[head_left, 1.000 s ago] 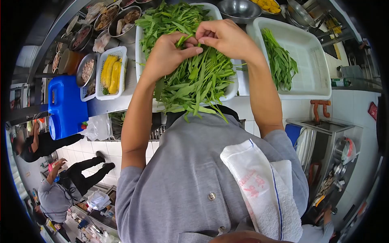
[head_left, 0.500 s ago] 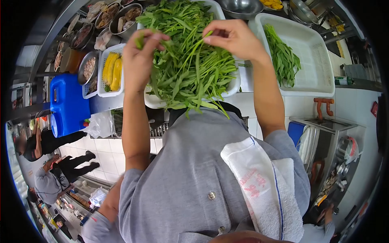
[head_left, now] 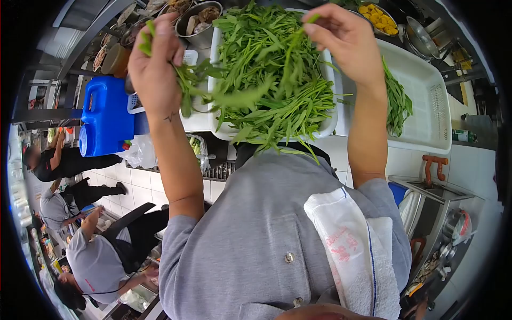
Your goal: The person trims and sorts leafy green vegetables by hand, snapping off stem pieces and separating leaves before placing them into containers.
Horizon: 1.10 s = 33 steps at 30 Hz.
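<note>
A big heap of water spinach (head_left: 261,69) fills a white plastic basket (head_left: 326,128) in front of me, some leaves hanging over its near edge. My left hand (head_left: 154,74), left of the basket, is closed around a small bunch of water spinach stems (head_left: 188,88); cut ends stick out above the fingers and leaves trail below. Over the basket's right side, my right hand (head_left: 349,45) pinches a water spinach stem (head_left: 292,48) between thumb and fingers. Its leafy lower part is blurred by motion above the heap.
To the right, another white basket (head_left: 433,101) contains a bunch of greens (head_left: 397,101). A blue jerrycan (head_left: 109,117) stands at left. Metal bowls of food, one with yellow pieces (head_left: 377,18), line the back. Several people, one in a grey shirt (head_left: 101,266), are at lower left.
My left hand has moved left, away from the heap, with its stems. My right hand has risen and shifted right with a stem. A person in grey shows more fully at lower left.
</note>
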### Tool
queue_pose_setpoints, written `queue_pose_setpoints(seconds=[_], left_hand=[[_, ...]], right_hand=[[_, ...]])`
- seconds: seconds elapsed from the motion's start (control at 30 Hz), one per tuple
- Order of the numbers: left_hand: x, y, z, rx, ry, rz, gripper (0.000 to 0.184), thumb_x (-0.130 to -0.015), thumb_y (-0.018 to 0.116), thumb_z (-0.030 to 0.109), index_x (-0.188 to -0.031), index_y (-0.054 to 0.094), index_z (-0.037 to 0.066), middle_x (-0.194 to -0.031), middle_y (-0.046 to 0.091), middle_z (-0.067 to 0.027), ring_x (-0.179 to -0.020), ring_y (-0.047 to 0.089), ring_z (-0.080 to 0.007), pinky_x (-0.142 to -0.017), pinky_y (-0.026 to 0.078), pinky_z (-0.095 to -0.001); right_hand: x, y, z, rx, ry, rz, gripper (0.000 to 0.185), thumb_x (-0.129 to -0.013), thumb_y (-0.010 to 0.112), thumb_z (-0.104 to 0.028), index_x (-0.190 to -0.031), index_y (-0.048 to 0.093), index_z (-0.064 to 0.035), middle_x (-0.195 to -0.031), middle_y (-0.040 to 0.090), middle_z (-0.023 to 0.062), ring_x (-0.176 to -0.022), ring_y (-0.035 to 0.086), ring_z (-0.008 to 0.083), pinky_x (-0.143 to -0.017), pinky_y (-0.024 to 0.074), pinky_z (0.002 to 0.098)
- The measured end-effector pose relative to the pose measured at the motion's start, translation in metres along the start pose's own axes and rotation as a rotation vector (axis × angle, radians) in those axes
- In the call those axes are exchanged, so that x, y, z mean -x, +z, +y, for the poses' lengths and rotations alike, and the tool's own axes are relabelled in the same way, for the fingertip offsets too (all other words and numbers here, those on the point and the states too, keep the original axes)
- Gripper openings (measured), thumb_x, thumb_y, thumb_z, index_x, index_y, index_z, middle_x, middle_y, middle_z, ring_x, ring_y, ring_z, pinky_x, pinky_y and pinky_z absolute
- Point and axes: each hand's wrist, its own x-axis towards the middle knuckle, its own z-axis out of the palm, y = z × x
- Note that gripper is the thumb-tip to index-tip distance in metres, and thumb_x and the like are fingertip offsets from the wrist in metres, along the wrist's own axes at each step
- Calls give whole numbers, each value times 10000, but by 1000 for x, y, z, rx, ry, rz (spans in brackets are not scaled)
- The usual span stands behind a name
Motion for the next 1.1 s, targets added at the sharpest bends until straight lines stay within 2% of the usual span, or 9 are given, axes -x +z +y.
queue_pose_setpoints(seconds=[0.1,0.2,0.33,0.57,0.77,0.83,0.9,1.03,1.1], left_hand=[[5,11,-2,-134,-86,-164,266,-1006,569,188,-1127,653,-33,-746,609,-9,-627,494,-61,-567,352,-204],[10,33,-2,-82,-273,-229,252,-1000,585,180,-1127,667,-22,-927,708,-52,-776,611,-69,-640,388,-194],[19,40,-21,-146,-203,-331,290,-1000,593,213,-1130,655,-38,-910,699,-53,-778,619,-101,-745,466,-219],[23,36,-22,-176,-373,-325,278,-996,599,218,-1082,664,-38,-764,605,2,-700,540,-58,-649,437,-203],[25,27,-40,-296,-389,-394,232,-1009,563,193,-1049,636,-23,-742,502,38,-663,429,-60,-594,340,-204],[26,24,-41,-112,-489,-309,238,-1007,563,209,-1033,612,-22,-757,503,23,-669,429,-72,-602,345,-211],[22,15,-40,-84,-498,-259,177,-1000,532,154,-1026,591,-11,-761,553,-15,-664,505,-102,-597,374,-221],[19,2,-40,148,-599,-81,178,-1009,508,175,-1034,567,9,-841,602,-65,-808,626,-194,-664,471,-271],[17,1,-43,148,-615,-25,142,-1005,519,160,-1042,563,30,-842,614,-74,-741,604,-174,-661,472,-296]], right_hand=[[-12,28,-24,-77,-49,-86,112,-897,635,-47,-976,652,31,-803,671,69,-746,612,97,-674,498,268],[-22,40,-36,-43,-72,-192,111,-903,615,-8,-1004,630,36,-845,673,61,-768,618,100,-691,497,260],[-29,54,-36,8,-52,-192,94,-897,628,-14,-978,623,34,-820,671,59,-746,614,107,-676,497,267],[-34,45,-14,-190,96,-279,76,-894,638,-29,-940,612,26,-790,665,66,-703,598,106,-653,493,284],[-33,45,-13,448,-350,-195,102,-826,625,-17,-924,614,13,-802,625,157,-749,615,343,-687,490,413],[-37,42,3,723,-468,-10,105,-812,611,-20,-911,625,9,-826,607,182,-841,586,409,-753,474,469],[-34,34,1,689,-325,-9,79,-816,616,-25,-883,626,16,-857,612,185,-880,583,392,-801,465,470],[-26,45,13,777,-612,-42,136,-827,643,-58,-942,671,9,-790,622,159,-795,608,376,-725,488,433],[-20,68,5,605,-472,-28,100,-855,651,-121,-921,693,-59,-827,644,61,-804,628,239,-720,501,372]])
